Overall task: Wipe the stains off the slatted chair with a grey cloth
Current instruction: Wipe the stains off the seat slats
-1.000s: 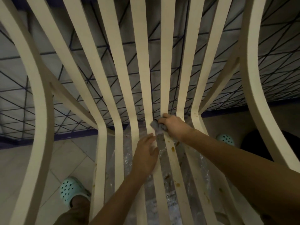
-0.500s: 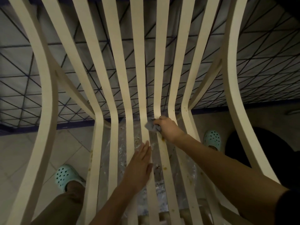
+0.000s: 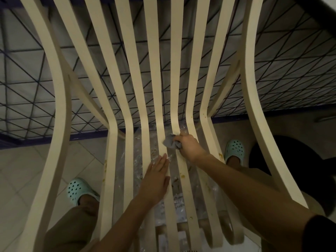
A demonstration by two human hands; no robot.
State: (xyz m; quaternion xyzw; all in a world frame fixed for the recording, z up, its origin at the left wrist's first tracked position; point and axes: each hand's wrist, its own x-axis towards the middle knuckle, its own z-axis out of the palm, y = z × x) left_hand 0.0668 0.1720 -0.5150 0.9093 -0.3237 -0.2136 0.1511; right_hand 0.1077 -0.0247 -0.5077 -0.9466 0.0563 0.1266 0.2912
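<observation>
The cream slatted chair (image 3: 127, 73) fills the view, its slats bending where back meets seat. My right hand (image 3: 190, 147) is closed on a crumpled grey cloth (image 3: 170, 141) and presses it onto a middle slat just below the bend. My left hand (image 3: 156, 176) lies flat, fingers together, on the seat slats a little nearer to me and holds nothing. Brown-orange stains (image 3: 181, 176) dot the seat slats between and beside my hands, with more spots (image 3: 221, 155) on the right slats.
Clear plastic sheeting (image 3: 138, 160) lies under the seat on the tiled floor (image 3: 27, 170). My feet in mint clogs (image 3: 76, 190) stand either side of the chair. A dark round object (image 3: 291, 160) sits at right. A grid-patterned wall (image 3: 281, 79) rises behind.
My left hand slid back toward me along the slats and flattened. My right hand with the cloth stays near the bend. The view shifted, showing more of the seat's front edge.
</observation>
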